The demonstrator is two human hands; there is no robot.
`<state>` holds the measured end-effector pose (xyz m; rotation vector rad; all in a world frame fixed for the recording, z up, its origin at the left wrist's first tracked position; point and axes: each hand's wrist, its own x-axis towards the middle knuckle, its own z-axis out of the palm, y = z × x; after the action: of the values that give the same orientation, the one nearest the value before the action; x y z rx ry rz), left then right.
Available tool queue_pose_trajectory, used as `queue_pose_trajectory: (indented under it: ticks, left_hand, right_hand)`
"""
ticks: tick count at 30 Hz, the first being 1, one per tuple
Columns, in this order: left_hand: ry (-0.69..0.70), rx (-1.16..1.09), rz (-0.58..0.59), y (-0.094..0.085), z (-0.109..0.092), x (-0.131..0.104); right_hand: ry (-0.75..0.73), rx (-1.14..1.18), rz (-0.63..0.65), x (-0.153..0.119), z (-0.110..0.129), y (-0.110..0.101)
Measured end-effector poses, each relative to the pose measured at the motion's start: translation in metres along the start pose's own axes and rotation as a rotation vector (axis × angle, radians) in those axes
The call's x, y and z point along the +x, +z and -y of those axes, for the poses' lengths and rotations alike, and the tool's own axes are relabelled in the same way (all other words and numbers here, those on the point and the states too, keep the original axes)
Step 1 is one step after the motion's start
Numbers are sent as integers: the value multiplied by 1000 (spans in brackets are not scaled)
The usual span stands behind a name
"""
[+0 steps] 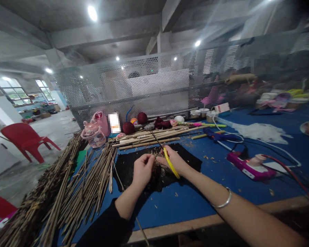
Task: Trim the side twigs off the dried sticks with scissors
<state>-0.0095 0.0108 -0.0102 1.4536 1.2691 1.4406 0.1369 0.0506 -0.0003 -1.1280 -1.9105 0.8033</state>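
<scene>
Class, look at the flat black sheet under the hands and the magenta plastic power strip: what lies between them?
Between the black sheet and the magenta power strip, the head view shows blue tabletop with a few small, pale scraps.

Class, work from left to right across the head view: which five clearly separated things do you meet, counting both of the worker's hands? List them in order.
Red chair with its legs showing → small clear bucket → left hand → right hand → magenta power strip.

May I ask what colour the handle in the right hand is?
The handle is yellow, clearest in the head view.
</scene>
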Motion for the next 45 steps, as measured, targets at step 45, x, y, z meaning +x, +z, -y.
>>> queue_pose_trajectory:
  ticks: [45]
  left_hand:
    - [181, 175, -164, -9, -6, 2]
  right_hand:
    - [-64, -339, 120, -5, 0, 8]
